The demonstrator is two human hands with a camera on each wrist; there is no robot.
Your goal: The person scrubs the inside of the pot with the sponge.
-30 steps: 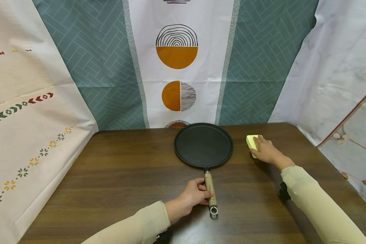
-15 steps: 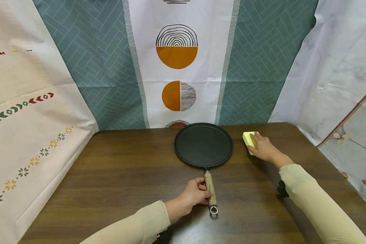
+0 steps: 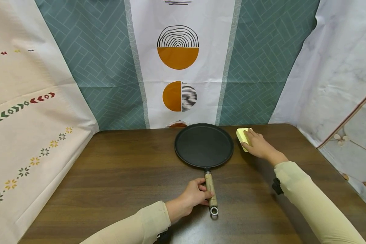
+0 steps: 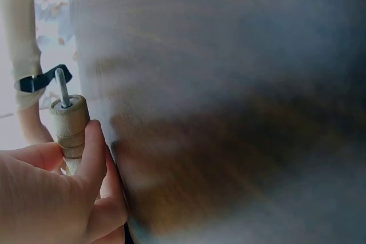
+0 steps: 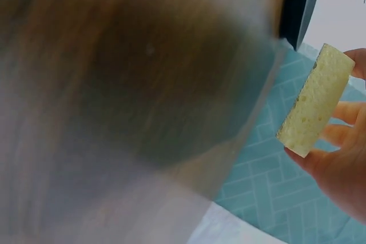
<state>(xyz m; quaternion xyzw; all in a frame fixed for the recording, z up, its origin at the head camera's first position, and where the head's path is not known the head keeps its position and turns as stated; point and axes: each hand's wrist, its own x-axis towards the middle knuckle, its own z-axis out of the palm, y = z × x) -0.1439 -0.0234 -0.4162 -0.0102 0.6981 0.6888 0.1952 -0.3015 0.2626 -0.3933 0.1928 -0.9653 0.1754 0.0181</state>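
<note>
A round black flat pan (image 3: pixel 203 145) lies toward the back of the wooden table, its pale wooden handle (image 3: pixel 209 184) pointing at me. My left hand (image 3: pixel 193 195) pinches that handle between thumb and fingers. In the left wrist view the handle's end (image 4: pixel 70 124) with its metal ring stands up past my fingertips. To the right of the pan, my right hand (image 3: pixel 257 145) grips a yellow sponge (image 3: pixel 241 137) by its sides. The right wrist view shows the sponge (image 5: pixel 317 101) held between thumb and fingers, with the pan's dark edge (image 5: pixel 297 4) above it.
The brown wooden table (image 3: pixel 125 183) has its back edge against a teal and white patterned cloth (image 3: pixel 109 84). An embroidered cream cloth (image 3: pixel 33 135) borders the left side, and a white floral cloth (image 3: pixel 347 112) the right.
My right hand has carried the sponge left and slightly farther back, closer to the pan's right rim. The pan and my left hand stay in place.
</note>
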